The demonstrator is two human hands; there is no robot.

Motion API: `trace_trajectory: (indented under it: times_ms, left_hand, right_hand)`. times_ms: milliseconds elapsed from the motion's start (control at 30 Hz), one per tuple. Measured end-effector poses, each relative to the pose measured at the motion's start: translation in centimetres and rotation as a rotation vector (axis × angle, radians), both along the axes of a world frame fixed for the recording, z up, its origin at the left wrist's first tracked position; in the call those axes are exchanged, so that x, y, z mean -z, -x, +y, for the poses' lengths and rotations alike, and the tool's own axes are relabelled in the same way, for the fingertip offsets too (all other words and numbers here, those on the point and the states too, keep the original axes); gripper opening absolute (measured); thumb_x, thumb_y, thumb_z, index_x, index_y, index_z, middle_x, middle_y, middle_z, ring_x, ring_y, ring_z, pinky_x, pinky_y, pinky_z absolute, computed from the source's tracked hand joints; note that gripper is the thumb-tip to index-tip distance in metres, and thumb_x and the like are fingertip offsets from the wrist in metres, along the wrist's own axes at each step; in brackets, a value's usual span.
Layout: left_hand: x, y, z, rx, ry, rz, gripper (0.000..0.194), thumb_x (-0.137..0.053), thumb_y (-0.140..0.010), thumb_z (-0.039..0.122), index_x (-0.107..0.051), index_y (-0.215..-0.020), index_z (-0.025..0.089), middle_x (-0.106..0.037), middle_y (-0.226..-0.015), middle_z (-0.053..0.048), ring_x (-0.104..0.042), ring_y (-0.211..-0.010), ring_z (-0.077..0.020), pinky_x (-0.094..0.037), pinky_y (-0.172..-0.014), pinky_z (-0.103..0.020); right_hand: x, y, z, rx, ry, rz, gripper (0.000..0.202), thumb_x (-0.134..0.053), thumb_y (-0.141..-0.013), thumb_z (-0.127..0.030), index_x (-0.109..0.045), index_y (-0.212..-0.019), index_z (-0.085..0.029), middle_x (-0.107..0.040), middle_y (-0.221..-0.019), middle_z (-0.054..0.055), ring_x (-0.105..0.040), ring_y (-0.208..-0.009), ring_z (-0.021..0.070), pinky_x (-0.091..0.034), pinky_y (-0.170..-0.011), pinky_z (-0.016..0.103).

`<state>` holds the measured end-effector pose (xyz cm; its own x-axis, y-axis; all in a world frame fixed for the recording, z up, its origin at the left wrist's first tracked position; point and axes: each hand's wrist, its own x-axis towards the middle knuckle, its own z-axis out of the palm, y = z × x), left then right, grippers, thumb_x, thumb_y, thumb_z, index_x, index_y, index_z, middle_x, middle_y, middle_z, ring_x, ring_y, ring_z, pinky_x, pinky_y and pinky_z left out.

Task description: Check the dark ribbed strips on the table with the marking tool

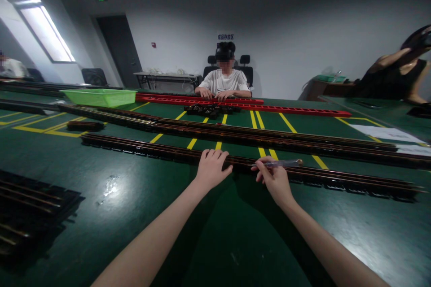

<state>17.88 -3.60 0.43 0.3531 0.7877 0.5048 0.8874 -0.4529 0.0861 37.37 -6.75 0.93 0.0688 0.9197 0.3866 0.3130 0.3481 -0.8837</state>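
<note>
A long black strip with thin brownish rods along it lies across the green table in front of me. On its middle rests my left hand, palm down, fingers lying over the strip and thumb held apart. To the right, my right hand is closed on a slim screwdriver with a clear, purplish handle. The handle points right and the thin shaft points left, close above the strip. Whether the tip touches the strip I cannot tell.
Behind runs another long black strip bundle. A short black piece and a green basket are at left; more black strips lie near left. Across the table a person works beside red rails and a dark pile.
</note>
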Motion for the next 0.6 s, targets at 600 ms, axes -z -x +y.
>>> trace_trajectory:
  times_ms: [600]
  left_hand:
    - [0.53,-0.06,0.15,-0.009,-0.048,0.007,0.033,-0.043,-0.090,0.040,-0.058,-0.112,0.020,-0.064,-0.107,-0.006,-0.056,-0.102,-0.0228,-0.037,-0.096,-0.043]
  right_hand:
    - [-0.21,-0.03,0.03,-0.004,0.066,0.140,0.041,-0.062,-0.073,-0.058,-0.057,-0.080,-0.017,-0.069,-0.069,0.007,-0.055,-0.043,0.0124,-0.039,-0.039,0.023]
